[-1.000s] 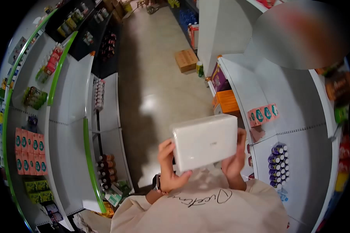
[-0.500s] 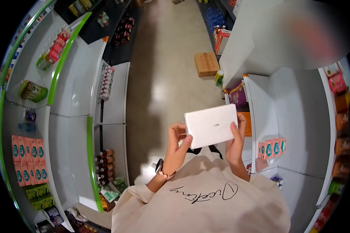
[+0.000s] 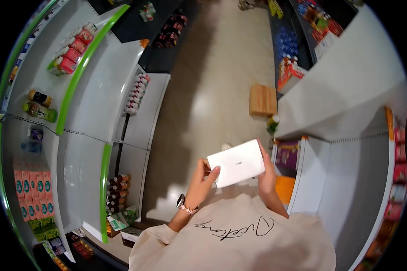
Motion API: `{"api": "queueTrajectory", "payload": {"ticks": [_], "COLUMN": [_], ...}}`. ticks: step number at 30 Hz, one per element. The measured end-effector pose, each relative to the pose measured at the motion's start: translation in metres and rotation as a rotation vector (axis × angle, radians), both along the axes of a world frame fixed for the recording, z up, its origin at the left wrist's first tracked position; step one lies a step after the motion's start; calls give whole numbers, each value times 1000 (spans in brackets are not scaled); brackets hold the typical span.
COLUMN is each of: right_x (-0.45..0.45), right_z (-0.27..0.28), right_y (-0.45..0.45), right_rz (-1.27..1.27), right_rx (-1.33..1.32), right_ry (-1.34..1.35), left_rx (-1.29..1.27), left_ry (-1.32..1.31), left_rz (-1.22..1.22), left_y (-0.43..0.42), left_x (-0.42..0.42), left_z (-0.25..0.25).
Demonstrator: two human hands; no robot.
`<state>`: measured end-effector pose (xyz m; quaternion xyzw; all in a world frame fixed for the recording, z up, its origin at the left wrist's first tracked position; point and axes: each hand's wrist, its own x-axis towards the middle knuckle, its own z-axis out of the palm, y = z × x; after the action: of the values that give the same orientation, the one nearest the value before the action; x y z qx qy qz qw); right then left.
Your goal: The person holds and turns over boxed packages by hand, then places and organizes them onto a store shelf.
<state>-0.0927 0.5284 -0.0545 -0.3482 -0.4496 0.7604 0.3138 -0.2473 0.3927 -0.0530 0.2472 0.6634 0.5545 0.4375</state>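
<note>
Two shelf banks: left shelf bank [image 3: 88, 106] and right shelf bank [image 3: 359, 171] flanked the white pack [image 3: 237, 163]; within the last half second the view had swung and the right bank's pink cartons had dropped out of sight.
Floor [image 3: 212, 77]: one aisle, running beneath and ahead of the white pack.
Cardboard box [image 3: 263, 100]: one, on the floor, ahead and right of the white pack.
Orange box [image 3: 285, 189]: one, low to the right of the white pack.
Purple package [image 3: 288, 153]: one, also right of it, just ahead of the orange box.
Hands: two; the left hand [image 3: 200, 183] pinched the white pack's left edge, thumb on its face, while the right hand [image 3: 267, 176] kept its fingers along the right edge, thumb now off the face and hidden.
White pack: one, tilted between both hands, on no shelf; the work seemed to stand at holding it.
Pink packs [image 3: 34, 177]: about ten, in two rows, far left of the white pack.
Lying bottles [image 3: 40, 111]: two, left and ahead of it.
Can [image 3: 272, 123]: one, ahead and right of it.
</note>
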Motion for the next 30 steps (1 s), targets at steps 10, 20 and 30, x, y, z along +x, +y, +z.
{"api": "queueTrajectory", "payload": {"ticks": [10, 20, 30], "right_x": [-119, -294, -502], "right_z": [15, -6, 39], "right_y": [157, 204, 176], "right_rz": [347, 615, 840], "right_rx": [117, 91, 50], "right_ry": [13, 18, 171], "left_rx": [26, 93, 155], "left_ry": [-4, 88, 269], "left_rz": [291, 551, 763], "left_y": [121, 143, 116], "left_x": [-80, -217, -400], "left_z": [5, -16, 32]}}
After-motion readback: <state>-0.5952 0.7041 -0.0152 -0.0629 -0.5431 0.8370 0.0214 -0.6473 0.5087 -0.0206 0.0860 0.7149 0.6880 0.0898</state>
